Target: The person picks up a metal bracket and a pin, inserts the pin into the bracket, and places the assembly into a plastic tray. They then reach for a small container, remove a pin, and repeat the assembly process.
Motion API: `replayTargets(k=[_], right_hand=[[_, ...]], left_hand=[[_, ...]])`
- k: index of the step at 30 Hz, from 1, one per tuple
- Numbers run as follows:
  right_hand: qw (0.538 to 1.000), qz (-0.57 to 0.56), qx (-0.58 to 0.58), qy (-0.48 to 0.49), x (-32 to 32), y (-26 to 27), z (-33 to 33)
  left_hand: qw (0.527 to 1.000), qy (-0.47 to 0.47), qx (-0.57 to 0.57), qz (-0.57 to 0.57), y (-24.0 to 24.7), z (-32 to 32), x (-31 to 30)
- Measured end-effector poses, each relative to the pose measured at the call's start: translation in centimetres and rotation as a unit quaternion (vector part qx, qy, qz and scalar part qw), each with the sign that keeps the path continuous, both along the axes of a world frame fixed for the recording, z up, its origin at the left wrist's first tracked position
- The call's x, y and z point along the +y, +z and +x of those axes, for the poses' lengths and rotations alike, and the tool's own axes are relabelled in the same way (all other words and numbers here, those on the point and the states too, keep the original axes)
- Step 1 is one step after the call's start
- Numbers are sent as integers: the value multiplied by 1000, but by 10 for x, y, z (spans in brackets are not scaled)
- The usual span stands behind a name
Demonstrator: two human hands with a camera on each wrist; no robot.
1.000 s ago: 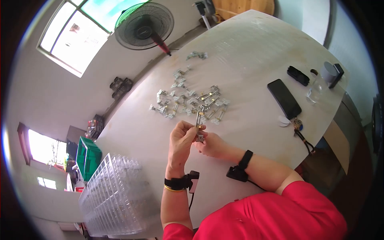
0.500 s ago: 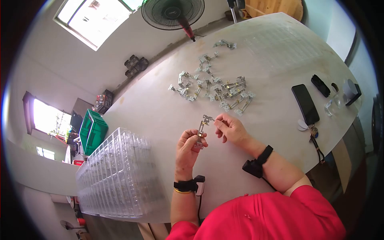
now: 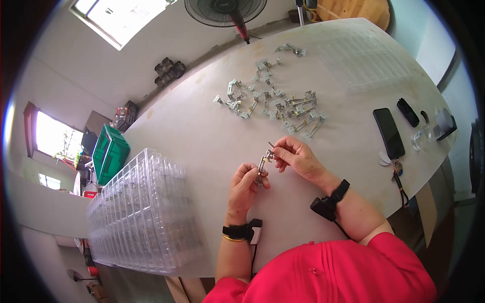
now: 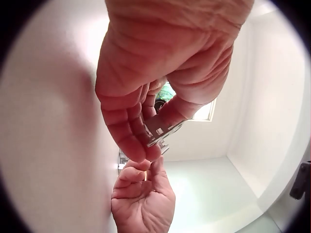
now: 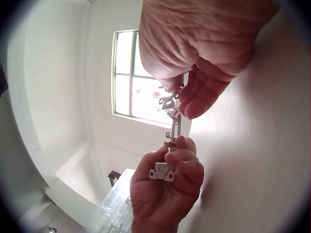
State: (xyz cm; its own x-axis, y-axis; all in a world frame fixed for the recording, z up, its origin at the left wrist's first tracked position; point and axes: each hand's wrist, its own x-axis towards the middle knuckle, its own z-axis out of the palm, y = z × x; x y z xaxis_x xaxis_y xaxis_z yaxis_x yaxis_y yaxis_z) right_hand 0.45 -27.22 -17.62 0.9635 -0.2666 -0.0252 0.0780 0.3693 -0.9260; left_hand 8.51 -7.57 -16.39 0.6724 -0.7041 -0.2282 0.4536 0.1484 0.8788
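A small metal bracket assembly (image 3: 262, 164) stands tilted between the two hands over the near part of the table. Its lower end is pinched by my left hand (image 3: 244, 189); in the right wrist view a plate with holes (image 5: 162, 171) shows against the palm of the left hand (image 5: 165, 194). At the upper end my right hand (image 3: 301, 160) pinches the bracket, with a thin pin (image 3: 271, 144) sticking out by its fingertips. The right hand's fingers partly cover that end. In the left wrist view, a plate (image 4: 160, 131) sits between the left thumb and fingers.
Several similar brackets (image 3: 268, 96) lie scattered beyond the hands. Stacked clear trays (image 3: 146, 217) stand at the left, with another clear tray (image 3: 364, 60) at the far right. A phone (image 3: 388, 132), keys (image 3: 397, 166) and a black case (image 3: 407, 112) lie at the right.
The right hand first came off the bracket and moved right, then returned to its upper end, where a thin pin now shows. The left hand keeps its hold. The head view has shifted.
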Motion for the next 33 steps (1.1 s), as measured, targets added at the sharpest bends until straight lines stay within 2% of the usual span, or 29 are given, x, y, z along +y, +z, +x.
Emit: replayTargets(k=[7,12,19,25,33], right_hand=[[999,-31,26,2,6,7,-2],[998,-56,39,3,9,11,-4],[992,-104,71,16,12,18,-7],[989,-132,64,13,14,16,-8],[990,-133,51,20,13,15,-8]], left_hand=[[999,23,-14,-35,-13,2,1],[995,86,-29,-36,-11,3,1],[994,92,-42,-31,-11,3,1],[991,109,-80,4,-4,0,1],[972,110,-194,71,-2,-4,-1]])
